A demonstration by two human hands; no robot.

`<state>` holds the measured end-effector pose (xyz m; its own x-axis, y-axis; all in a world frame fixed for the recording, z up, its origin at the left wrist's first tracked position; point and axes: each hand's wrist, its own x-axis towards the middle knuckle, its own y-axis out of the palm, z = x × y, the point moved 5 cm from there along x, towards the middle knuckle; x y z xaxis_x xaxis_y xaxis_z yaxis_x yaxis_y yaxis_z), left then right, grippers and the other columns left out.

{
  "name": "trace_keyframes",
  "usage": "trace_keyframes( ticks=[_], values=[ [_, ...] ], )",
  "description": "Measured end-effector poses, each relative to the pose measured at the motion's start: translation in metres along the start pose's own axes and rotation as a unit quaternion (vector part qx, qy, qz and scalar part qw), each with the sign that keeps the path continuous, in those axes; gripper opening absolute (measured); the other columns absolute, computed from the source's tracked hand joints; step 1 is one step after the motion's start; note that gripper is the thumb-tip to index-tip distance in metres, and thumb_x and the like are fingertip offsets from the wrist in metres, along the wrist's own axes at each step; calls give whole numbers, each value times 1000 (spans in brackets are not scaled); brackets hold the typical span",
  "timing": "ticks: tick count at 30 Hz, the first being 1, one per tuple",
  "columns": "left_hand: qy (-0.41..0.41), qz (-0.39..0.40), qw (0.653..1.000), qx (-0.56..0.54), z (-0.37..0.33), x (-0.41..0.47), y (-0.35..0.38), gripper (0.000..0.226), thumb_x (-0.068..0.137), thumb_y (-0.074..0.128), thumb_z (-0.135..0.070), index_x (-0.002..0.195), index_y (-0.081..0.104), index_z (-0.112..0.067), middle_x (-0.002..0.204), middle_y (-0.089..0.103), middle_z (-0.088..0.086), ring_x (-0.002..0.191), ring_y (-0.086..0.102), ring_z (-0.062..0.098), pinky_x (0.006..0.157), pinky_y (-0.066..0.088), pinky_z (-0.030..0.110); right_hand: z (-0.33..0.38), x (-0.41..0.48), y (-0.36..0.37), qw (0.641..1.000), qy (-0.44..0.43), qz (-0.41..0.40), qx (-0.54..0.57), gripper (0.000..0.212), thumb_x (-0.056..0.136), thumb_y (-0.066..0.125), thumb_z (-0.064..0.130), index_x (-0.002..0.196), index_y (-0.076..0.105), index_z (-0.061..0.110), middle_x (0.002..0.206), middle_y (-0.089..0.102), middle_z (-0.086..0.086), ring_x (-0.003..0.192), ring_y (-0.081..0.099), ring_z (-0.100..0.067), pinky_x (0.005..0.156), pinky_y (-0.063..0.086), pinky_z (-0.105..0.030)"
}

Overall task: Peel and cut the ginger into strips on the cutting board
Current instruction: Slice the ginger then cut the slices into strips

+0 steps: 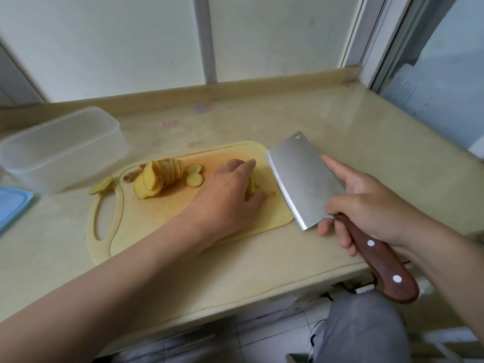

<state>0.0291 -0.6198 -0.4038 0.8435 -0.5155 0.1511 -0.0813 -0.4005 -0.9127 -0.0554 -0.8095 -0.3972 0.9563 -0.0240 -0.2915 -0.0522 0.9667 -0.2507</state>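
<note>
A yellow cutting board (146,218) lies on the counter. On its far left a fanned stack of ginger slices (159,176) leans over, with two small round slices (194,175) beside it. My left hand (230,189) rests on the board's right part, its fingers curled over a few ginger pieces (253,188), mostly hidden. My right hand (366,203) grips the wooden handle of a cleaver (301,176), forefinger laid along the blade's flat. The blade hangs tilted just past the board's right edge, apart from the ginger.
A clear plastic container (62,150) stands at the back left, a blue lid (10,208) beside it. A ginger scrap (102,185) lies off the board by its handle hole. The counter's front edge (288,281) runs near my knee (366,326). A window frame rises behind.
</note>
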Motion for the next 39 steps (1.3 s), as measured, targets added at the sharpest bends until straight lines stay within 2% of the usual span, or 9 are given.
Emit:
trace_keyframes(
  ticks=[5, 9, 12, 18, 22, 26, 30, 34, 39],
  values=[
    [-57, -50, 997, -19, 9, 3, -14, 51, 94, 64, -32, 142, 53, -16, 131, 60, 6, 115, 57, 27, 97, 45, 33, -2, 3, 12, 999, 2, -31, 10, 80, 93, 40, -8, 133, 48, 61, 71, 69, -26, 45, 52, -28, 42, 48, -33],
    [-114, -46, 992, -28, 22, -5, -22, 41, 94, 64, -33, 128, 64, -12, 119, 67, 8, 108, 61, 28, 95, 51, 41, 2, 1, 21, 999, -2, -43, 26, 77, 93, 41, -6, 100, 55, 69, 70, 68, -24, 47, 53, -29, 45, 49, -34],
    [-141, -36, 987, -70, 26, -9, -25, 13, 91, 66, -25, 89, 63, -13, 104, 71, 15, 99, 64, 31, 90, 53, 45, 3, 3, 29, 998, -5, -61, 20, 82, 93, 42, -6, 83, 56, 75, 67, 61, -19, 46, 53, -28, 45, 49, -34],
    [-133, -38, 985, -105, 15, -7, -16, 9, 84, 72, -19, 79, 65, -19, 94, 74, 15, 92, 67, 31, 85, 55, 45, 8, 15, 53, 997, -16, -45, -65, 56, 92, 43, 2, 123, 48, 48, 81, 58, -12, 44, 58, -26, 46, 53, -34],
    [-126, -49, 985, -110, 13, -3, -15, 17, 84, 72, -17, 92, 75, -2, 92, 74, 16, 92, 67, 31, 83, 55, 43, 15, 16, 59, 995, -28, -38, -89, 51, 92, 43, 5, 119, 47, 47, 80, 58, -3, 43, 58, -24, 49, 55, -39],
    [-92, -40, 992, -72, 4, 4, -16, 20, 85, 69, -20, 94, 75, -3, 90, 73, 14, 90, 65, 32, 79, 52, 41, 16, 13, 57, 997, -27, -41, -61, 62, 94, 45, 1, 123, 40, 57, 74, 57, -16, 41, 54, -21, 45, 52, -34],
    [-73, -48, 995, -57, 1, 7, -24, 20, 85, 65, -20, 90, 74, -3, 87, 72, 16, 86, 65, 32, 77, 54, 43, 20, 11, 56, 998, -29, -46, -22, 57, 92, 45, -2, 97, 56, 54, 74, 57, -17, 42, 53, -23, 43, 51, -33],
    [-52, -30, 997, -43, 0, 8, -44, 26, 83, 67, -27, 75, 65, -3, 69, 62, 15, 61, 48, 23, 59, 47, 38, 37, 16, 59, 998, -38, -45, 5, 59, 94, 47, -2, 121, 49, 50, 69, 58, -15, 40, 52, -21, 40, 49, -30],
    [13, -50, 999, 12, 11, 7, -90, 17, 90, 68, -30, 95, 68, -14, 88, 68, 2, 82, 60, 23, 71, 48, 37, 76, 30, 84, 997, -75, -11, 14, 46, 97, 49, 0, 87, 58, 45, 68, 58, -15, 41, 54, -21, 40, 49, -30]
  ],
)
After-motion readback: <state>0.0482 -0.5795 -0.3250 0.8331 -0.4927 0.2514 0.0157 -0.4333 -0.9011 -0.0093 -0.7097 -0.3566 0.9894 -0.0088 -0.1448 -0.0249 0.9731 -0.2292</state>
